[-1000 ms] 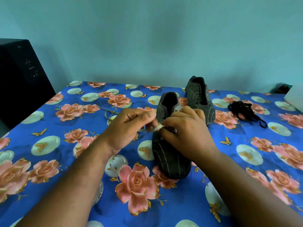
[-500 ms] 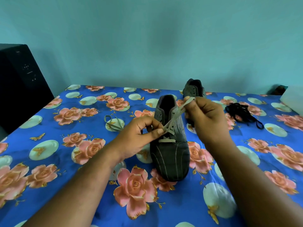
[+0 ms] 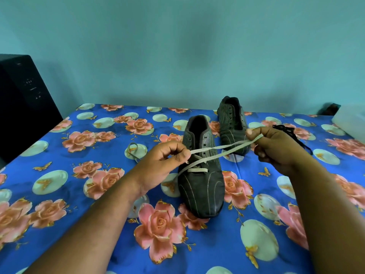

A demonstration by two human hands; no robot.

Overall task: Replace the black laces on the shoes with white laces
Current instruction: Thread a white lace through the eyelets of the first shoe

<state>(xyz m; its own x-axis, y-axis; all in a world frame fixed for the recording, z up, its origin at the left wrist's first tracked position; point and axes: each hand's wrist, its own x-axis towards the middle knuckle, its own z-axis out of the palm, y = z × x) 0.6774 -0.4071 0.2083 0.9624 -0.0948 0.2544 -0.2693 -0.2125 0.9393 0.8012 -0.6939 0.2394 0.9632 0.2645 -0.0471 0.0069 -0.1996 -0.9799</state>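
Observation:
A dark grey striped shoe (image 3: 201, 186) stands toe towards me in the middle of the table. A white lace (image 3: 219, 150) runs through its lowest eyelets and stretches taut to the right. My left hand (image 3: 166, 163) pinches one strand of the lace just left of the shoe's eyelets. My right hand (image 3: 276, 147) pinches the lace further out, to the right of the shoe. The second shoe (image 3: 232, 123), without laces, stands behind. The black laces (image 3: 290, 133) lie in a heap behind my right hand, partly hidden.
The table carries a blue cloth (image 3: 83, 194) with pink roses. Another white lace (image 3: 133, 151) lies looped left of the shoes. A black box (image 3: 21, 103) stands at the far left, a white object (image 3: 351, 123) at the far right edge.
My right hand has drawn the white lace out to the right, from above the shoe to well beside it. The lace is now long and taut. The left hand stayed by the eyelets.

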